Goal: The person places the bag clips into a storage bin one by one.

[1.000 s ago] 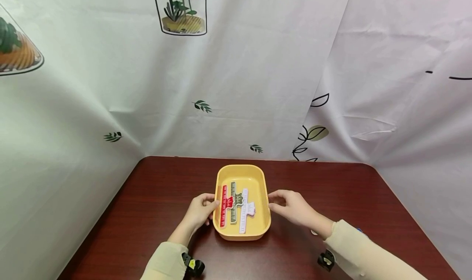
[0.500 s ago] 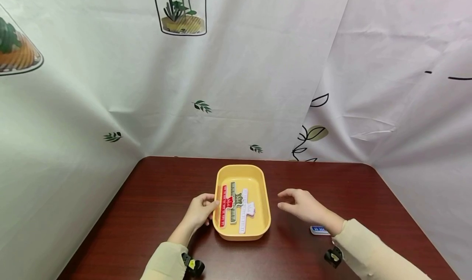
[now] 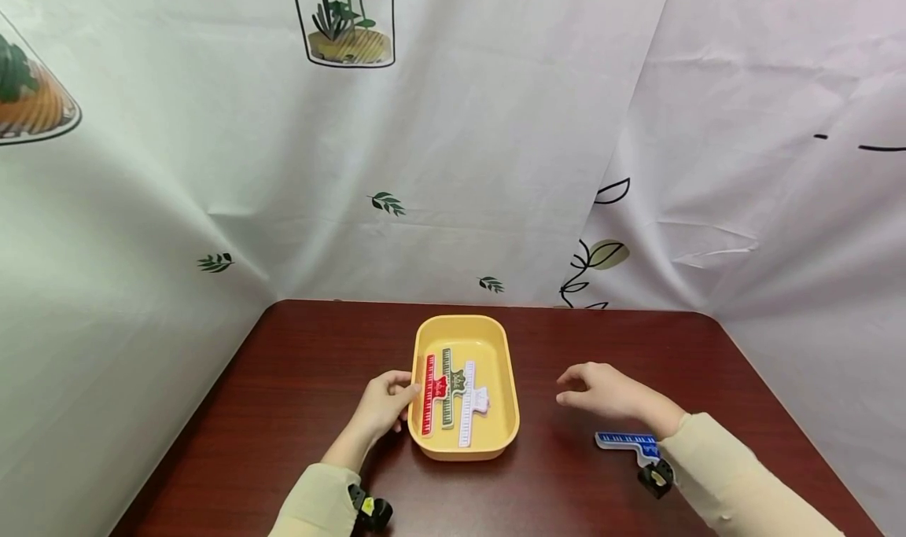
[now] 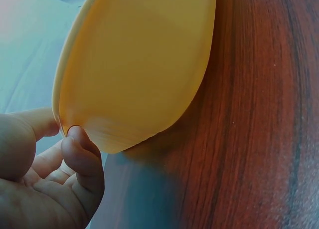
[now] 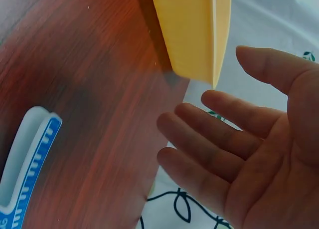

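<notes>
A yellow plastic tray (image 3: 501,419) sits on the table. My left hand (image 3: 382,406) pinches its left rim, thumb over the edge and fingers outside, as the left wrist view also shows. Inside lie three T-shaped page clips with piano-key prints: a red clip (image 3: 429,399), a dark green clip (image 3: 447,411) and a pale lilac clip (image 3: 467,411). My right hand (image 3: 609,389) hovers right of the tray, fingers loosely bent and holding nothing. Below it on the table lies a blue page clip (image 3: 626,441), partly covered by the wrist camera; its end shows in the right wrist view.
The dark red wooden table (image 3: 318,348) has rounded back corners. White cloth (image 3: 453,144) with plant prints hangs behind it and along both sides. A small black camera (image 3: 373,512) is strapped to the left wrist, another to the right.
My right hand has left the tray's right rim and moved right, apart from it. The blue page clip has come into view from under the right arm. The left hand stays put.
</notes>
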Motion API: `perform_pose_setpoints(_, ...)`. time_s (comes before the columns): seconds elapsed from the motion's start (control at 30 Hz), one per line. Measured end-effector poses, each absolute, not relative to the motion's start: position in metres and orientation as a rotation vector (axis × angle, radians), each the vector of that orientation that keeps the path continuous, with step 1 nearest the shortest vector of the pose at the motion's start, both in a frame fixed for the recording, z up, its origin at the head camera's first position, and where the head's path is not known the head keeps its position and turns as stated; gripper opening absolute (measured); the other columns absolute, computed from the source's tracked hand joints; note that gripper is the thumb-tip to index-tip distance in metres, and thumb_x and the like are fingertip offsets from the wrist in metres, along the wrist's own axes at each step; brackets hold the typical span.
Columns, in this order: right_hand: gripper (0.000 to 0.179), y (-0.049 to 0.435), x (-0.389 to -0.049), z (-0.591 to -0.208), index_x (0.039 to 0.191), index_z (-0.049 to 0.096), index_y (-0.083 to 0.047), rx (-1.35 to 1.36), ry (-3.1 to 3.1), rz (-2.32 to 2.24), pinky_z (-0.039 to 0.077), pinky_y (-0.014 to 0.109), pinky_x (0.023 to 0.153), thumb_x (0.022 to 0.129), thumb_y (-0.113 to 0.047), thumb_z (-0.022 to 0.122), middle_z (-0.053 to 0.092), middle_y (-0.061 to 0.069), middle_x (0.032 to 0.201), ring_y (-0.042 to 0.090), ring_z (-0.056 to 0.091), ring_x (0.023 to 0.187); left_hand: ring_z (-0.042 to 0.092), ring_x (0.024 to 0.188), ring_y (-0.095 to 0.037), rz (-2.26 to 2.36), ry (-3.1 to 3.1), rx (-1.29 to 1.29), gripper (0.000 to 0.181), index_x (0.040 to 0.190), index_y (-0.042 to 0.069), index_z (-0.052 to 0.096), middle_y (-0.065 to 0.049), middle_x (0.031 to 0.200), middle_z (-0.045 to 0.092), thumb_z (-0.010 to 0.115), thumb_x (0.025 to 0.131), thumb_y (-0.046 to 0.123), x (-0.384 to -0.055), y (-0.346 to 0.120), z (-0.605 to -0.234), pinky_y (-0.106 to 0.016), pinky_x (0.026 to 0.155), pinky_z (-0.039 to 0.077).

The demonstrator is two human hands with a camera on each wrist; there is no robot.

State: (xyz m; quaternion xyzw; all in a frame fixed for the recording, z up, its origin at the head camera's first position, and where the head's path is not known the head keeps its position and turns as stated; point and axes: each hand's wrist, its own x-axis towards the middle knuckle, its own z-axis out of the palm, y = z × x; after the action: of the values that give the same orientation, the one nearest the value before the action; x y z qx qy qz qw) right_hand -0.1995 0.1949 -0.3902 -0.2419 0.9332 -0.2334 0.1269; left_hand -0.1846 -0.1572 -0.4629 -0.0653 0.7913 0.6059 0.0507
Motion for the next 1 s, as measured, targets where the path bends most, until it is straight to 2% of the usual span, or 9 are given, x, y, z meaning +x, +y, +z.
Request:
perform_pose_setpoints(0.33, 0.04, 0.211, -0.193, -0.392, 0.106, 0.066, 0.0, -0.685, 2.701, -0.62, 0.053, 0.037, 0.078, 0.082, -0.032, 0.069, 0.068, 0.009, 0.1, 0.021, 0.064, 0.092, 0.046, 0.047, -0.012, 1.84, 2.412, -0.204, 0.033, 0.117, -0.005, 0.056, -0.003, 0.064, 0.052, 0.062, 0.09, 0.013, -0.184, -0.157, -0.463, -0.023, 0.037, 0.038)
perform_pose_setpoints(0.63, 0.043, 0.223, -0.182, -0.395, 0.108, 0.064, 0.004, -0.597, 2.684, -0.612, 0.053, 0.046, 0.081, 0.084, -0.03, 0.068, 0.067, 0.014, 0.105, 0.028, 0.063, 0.096, 0.046, 0.047, -0.011, 1.849, 2.405, -0.194, 0.033, 0.117, -0.005, 0.056, -0.003, 0.063, 0.052, 0.062, 0.09, 0.014, -0.184, -0.158, -0.463, -0.023, 0.037, 0.038)
perform_pose_setpoints(1.0, 0.041, 0.236, -0.175, -0.401, 0.104, 0.065, 0.007, -0.478, 2.715, -0.561, 0.053, 0.046, 0.078, 0.083, -0.028, 0.069, 0.068, 0.014, 0.099, 0.029, 0.064, 0.092, 0.046, 0.047, -0.011, 1.852, 2.396, -0.2, 0.034, 0.117, -0.005, 0.056, -0.003, 0.064, 0.053, 0.062, 0.09, 0.015, -0.184, -0.158, -0.463, -0.022, 0.037, 0.038)
